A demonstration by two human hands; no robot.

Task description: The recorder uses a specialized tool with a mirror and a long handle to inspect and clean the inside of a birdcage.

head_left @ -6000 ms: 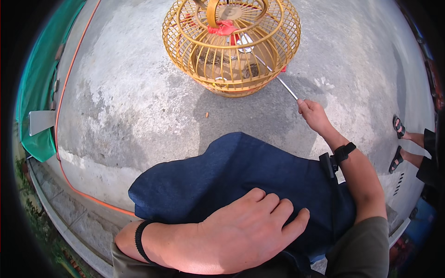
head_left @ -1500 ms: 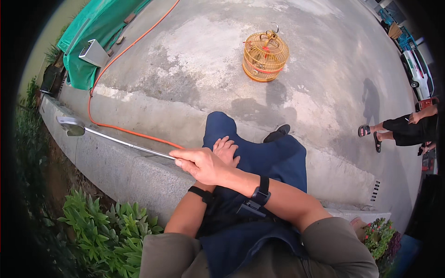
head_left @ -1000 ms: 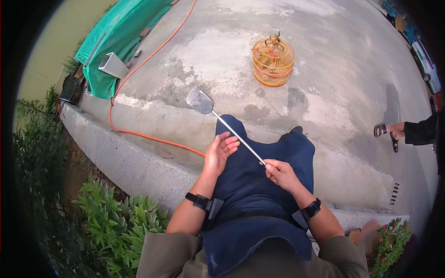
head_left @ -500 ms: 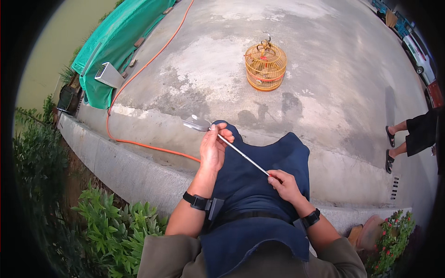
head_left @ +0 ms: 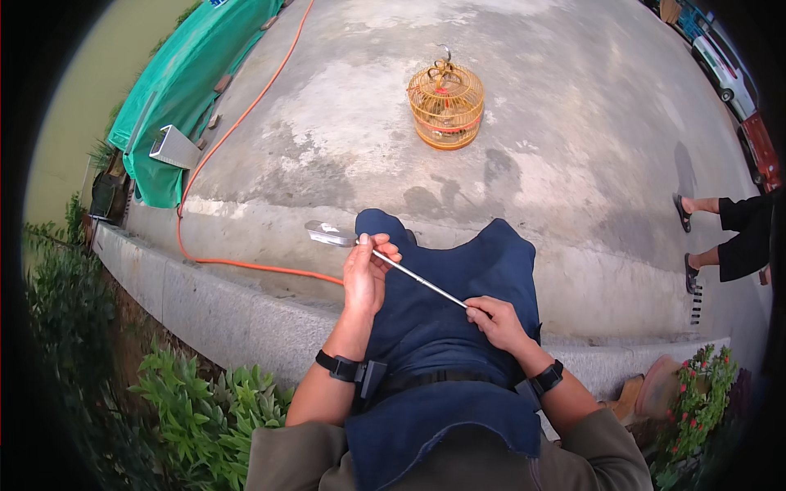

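While holding a silver long-handled tool slantwise above the dark blue cloth over the legs, pinching its lower end between the thumb and bent fingers of the right hand. Supporting its upper part with the left hand, with thumb pressed on the shaft just beside the flat grey head and remaining fingers curled loosely behind; cannot tell how firmly. Seeing the head almost edge-on, turned off to the left, with a bright white patch on top. Wearing a black strap with a small box on the left wrist, and another like it on the right.

Looking out over grey concrete to a round yellow-brown cage, upright, with a hook on top and a red band around the bars, well apart from both hands. Cannot make out the inside at this size. To the left, following an orange hose along the ground past a green cover. Nearer, finding a stone kerb and a leafy green plant. To the right, catching another person in black shorts and dark sandals, partly cut off, with a white car farther up. Near the right elbow, spotting a clay-coloured pot beside a bush with red flowers.
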